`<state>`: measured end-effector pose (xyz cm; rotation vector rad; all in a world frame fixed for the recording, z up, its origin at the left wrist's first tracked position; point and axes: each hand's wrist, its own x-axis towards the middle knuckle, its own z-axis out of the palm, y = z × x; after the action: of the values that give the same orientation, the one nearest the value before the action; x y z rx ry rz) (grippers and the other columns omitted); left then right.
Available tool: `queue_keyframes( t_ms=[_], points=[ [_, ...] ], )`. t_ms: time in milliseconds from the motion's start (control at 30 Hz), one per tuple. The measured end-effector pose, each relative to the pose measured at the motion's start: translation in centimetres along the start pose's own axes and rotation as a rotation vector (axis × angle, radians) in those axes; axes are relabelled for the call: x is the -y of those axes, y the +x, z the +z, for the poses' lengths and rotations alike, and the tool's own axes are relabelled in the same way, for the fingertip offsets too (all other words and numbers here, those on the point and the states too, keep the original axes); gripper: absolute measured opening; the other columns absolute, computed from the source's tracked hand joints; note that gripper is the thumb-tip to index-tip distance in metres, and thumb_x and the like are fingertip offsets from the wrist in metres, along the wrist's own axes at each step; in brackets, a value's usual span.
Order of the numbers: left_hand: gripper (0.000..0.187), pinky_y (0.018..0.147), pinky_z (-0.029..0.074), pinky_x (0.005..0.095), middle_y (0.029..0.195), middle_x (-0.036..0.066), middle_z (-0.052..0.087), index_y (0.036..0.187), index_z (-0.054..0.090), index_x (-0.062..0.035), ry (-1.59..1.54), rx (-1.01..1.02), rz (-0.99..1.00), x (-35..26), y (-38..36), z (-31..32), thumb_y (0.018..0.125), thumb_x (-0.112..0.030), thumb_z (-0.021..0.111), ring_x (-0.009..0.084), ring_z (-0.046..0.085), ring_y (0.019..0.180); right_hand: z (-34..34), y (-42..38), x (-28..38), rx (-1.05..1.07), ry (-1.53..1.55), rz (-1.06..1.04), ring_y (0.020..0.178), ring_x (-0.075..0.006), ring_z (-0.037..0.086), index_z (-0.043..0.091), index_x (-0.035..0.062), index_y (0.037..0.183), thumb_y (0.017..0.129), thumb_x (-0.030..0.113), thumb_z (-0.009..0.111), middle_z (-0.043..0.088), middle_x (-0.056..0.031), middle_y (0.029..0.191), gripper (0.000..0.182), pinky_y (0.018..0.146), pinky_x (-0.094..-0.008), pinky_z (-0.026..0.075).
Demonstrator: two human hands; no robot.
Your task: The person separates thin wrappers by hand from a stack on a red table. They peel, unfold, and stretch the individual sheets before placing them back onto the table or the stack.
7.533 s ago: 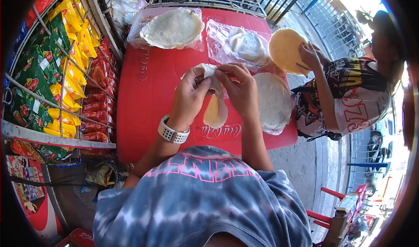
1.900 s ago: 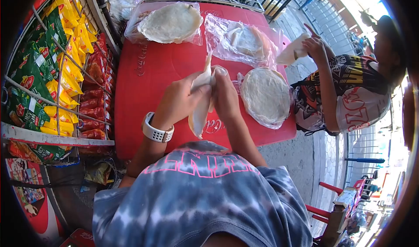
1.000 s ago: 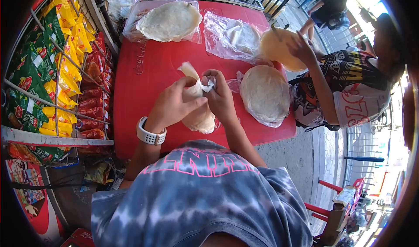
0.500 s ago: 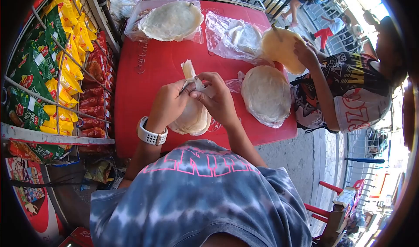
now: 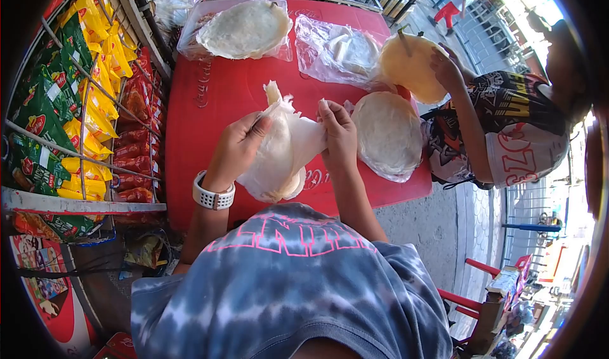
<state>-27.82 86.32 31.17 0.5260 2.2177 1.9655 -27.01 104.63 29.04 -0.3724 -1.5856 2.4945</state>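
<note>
A thin pale round wrapper sheet point(image 5: 282, 150) hangs stretched between my two hands above the red plastic table point(image 5: 222, 99). My left hand point(image 5: 238, 146), with a white watch on its wrist, pinches the sheet's left upper edge. My right hand point(image 5: 339, 137) grips its right edge. The sheet is being pulled apart into layers, and a torn tip sticks up at the top.
Stacks of round sheets on clear plastic lie at the back left point(image 5: 244, 29), back middle point(image 5: 346, 48) and right point(image 5: 387, 134). Another person point(image 5: 507, 130) at the right holds a yellowish round sheet point(image 5: 412, 67). A rack of snack packets point(image 5: 70, 99) stands left.
My hands have drawn apart, spreading the bunched sheet wide between them. The person at the right still holds up the yellowish sheet.
</note>
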Motion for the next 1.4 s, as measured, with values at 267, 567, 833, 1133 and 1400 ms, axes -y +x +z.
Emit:
queue_keyframes(
  t_ms=[267, 567, 833, 1133, 1400],
  points=[
    [0.026, 0.067, 0.039, 0.0226, 0.083, 0.003, 0.054, 0.095, 0.054, -0.0009, -0.204, 0.002, -0.023, -0.2, 0.0, 1.0, 0.089, -0.024, 0.044, 0.0074, 0.048, 0.075, 1.9, -1.4, 1.0, 0.349, -0.232, -0.131, 0.080, -0.0102, 0.042, 0.042, 0.0052, 0.115, 0.075, 0.027, 0.063, 0.047, -0.0038, 0.095, 0.050, 0.071, -0.0233, 0.039],
    [0.025, 0.066, 0.039, 0.0220, 0.080, 0.002, 0.055, 0.095, 0.054, -0.0006, -0.228, 0.034, -0.020, -0.8, -0.4, 1.0, 0.089, -0.022, 0.043, 0.0072, 0.048, 0.073, 2.4, -0.7, -0.4, 0.347, -0.423, -0.379, 0.064, -0.0095, 0.040, 0.052, 0.0023, 0.094, 0.063, 0.019, 0.073, 0.046, -0.0024, 0.078, 0.041, 0.056, -0.0225, 0.036],
    [0.026, 0.067, 0.039, 0.0216, 0.080, 0.002, 0.054, 0.097, 0.053, -0.0004, -0.181, 0.068, -0.002, -0.4, -0.5, 0.5, 0.089, -0.023, 0.043, 0.0075, 0.048, 0.075, 0.8, -0.2, 0.7, 0.288, -0.355, -0.250, 0.060, -0.0020, 0.039, 0.055, 0.0022, 0.086, 0.078, 0.012, 0.061, 0.047, 0.0047, 0.067, 0.014, 0.052, -0.0176, 0.033],
    [0.027, 0.068, 0.037, 0.0190, 0.083, -0.004, 0.051, 0.095, 0.053, -0.0020, -0.462, 0.047, -0.093, -0.1, -0.1, 1.4, 0.090, -0.026, 0.041, 0.0033, 0.044, 0.076, 2.3, -1.0, 0.6, 0.248, -0.278, -0.164, 0.071, -0.0047, 0.044, 0.044, 0.0015, 0.106, 0.086, 0.022, 0.050, 0.050, 0.0007, 0.080, 0.029, 0.064, -0.0177, 0.037],
    [0.025, 0.066, 0.037, 0.0189, 0.079, -0.004, 0.049, 0.090, 0.054, -0.0055, -0.528, -0.021, -0.130, 0.1, -0.2, 1.3, 0.089, -0.028, 0.042, 0.0030, 0.044, 0.073, 1.0, -0.1, 1.3, 0.319, -0.336, -0.114, 0.062, -0.0034, 0.041, 0.050, 0.0044, 0.086, 0.074, 0.021, 0.067, 0.046, 0.0040, 0.068, 0.026, 0.053, -0.0184, 0.035]
  ],
)
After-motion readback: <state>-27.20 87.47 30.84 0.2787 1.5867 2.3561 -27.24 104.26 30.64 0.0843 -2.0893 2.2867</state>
